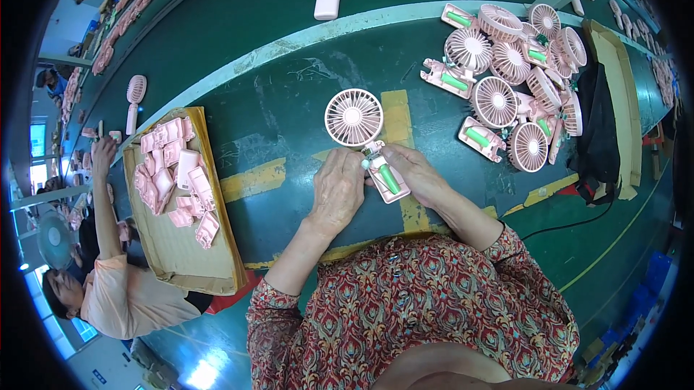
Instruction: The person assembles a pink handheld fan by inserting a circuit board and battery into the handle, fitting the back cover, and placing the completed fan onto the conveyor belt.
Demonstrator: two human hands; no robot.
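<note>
Both hands on a pink handheld fan (365,137) at the middle of the green worktop (289,50).

The fan lies flat, its open handle showing a green battery (390,180). The left hand (337,191) rests closed on the handle's left side; the right hand (418,173) grips its right side. A heap of same fans (513,79) lies to the right, a cardboard tray (181,245) with pink covers (173,173) to the left.

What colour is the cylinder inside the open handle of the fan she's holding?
Green, set in the pink fan; the cylinder shows best in the head view.
</note>
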